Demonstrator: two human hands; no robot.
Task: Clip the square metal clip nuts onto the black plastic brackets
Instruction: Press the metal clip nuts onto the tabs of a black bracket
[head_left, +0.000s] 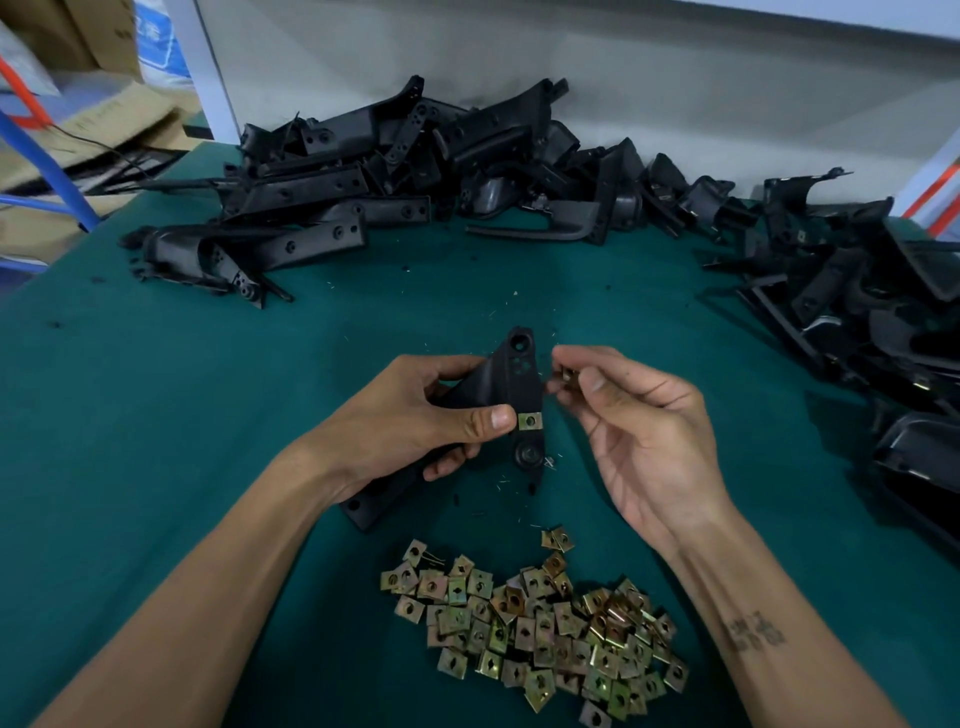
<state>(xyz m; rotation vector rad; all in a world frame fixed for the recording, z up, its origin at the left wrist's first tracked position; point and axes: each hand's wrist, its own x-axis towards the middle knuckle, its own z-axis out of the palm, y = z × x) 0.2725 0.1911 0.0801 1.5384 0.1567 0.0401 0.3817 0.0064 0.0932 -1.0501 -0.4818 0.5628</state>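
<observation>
Green cloth covers the desk (156, 415), which runs back to a pale wall where a long heap of black plastic brackets (363, 192) lies, with a second heap of brackets (872, 312) along the right side. Cardboard boxes (78, 135) and a blue frame (41, 156) stand beyond the desk's far left corner. Above the middle of the desk the left hand (415, 421) grips one black bracket (514, 384), fingers curled under it and the thumb pressed on its face just beside a square clip nut (530, 421) already seated on the bracket's edge. Just to the right of the bracket, the right hand (639, 421) pinches a second clip nut (568, 375) between thumb and fingertips, close to the bracket's upper part but apart from it. Near the front edge, between the forearms, lies a loose pile of brass-coloured clip nuts (540, 629), with small metal shavings scattered around.
</observation>
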